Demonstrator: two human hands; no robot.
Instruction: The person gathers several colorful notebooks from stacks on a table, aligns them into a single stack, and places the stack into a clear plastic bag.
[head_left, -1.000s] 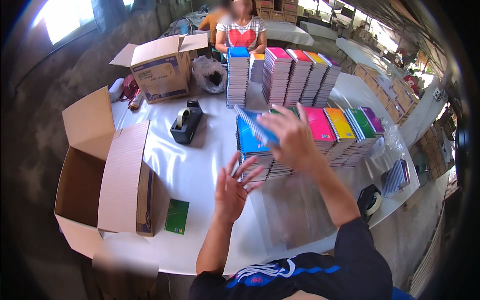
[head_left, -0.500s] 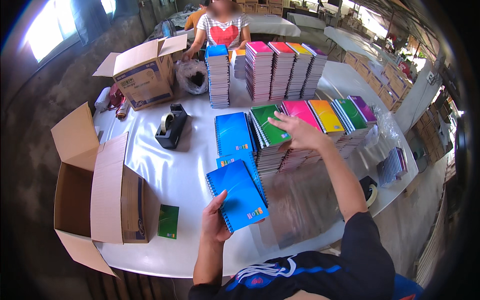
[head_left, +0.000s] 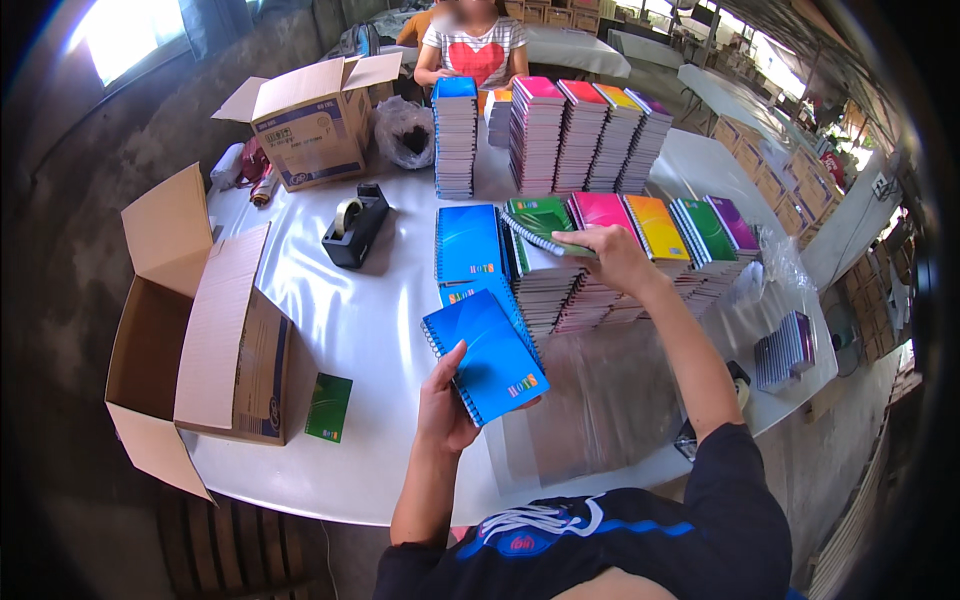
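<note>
My left hand (head_left: 445, 400) grips a blue spiral notebook (head_left: 490, 355) by its lower left edge, thumb on the cover. More blue notebooks (head_left: 468, 243) lie in a stack just beyond it, a few of them askew. My right hand (head_left: 612, 255) pinches the near edge of a green spiral notebook (head_left: 545, 218), which is tilted up off the top of its stack. Beside that stack stand piles with pink (head_left: 603, 210), yellow (head_left: 655, 228), green (head_left: 705, 228) and purple covers (head_left: 733, 222).
Open cartons stand at the left (head_left: 235, 340) and far left (head_left: 310, 130). A black tape dispenser (head_left: 357, 228) and a green card (head_left: 328, 407) lie on the white table (head_left: 330, 480). Tall notebook stacks (head_left: 537, 140) rise at the back, before another person (head_left: 475, 50). Clear plastic (head_left: 600, 420) lies nearby.
My right hand has closed on the top green notebook and lifted its near edge. My left hand still holds the blue notebook. The other person's arm has drawn back from the plastic bag.
</note>
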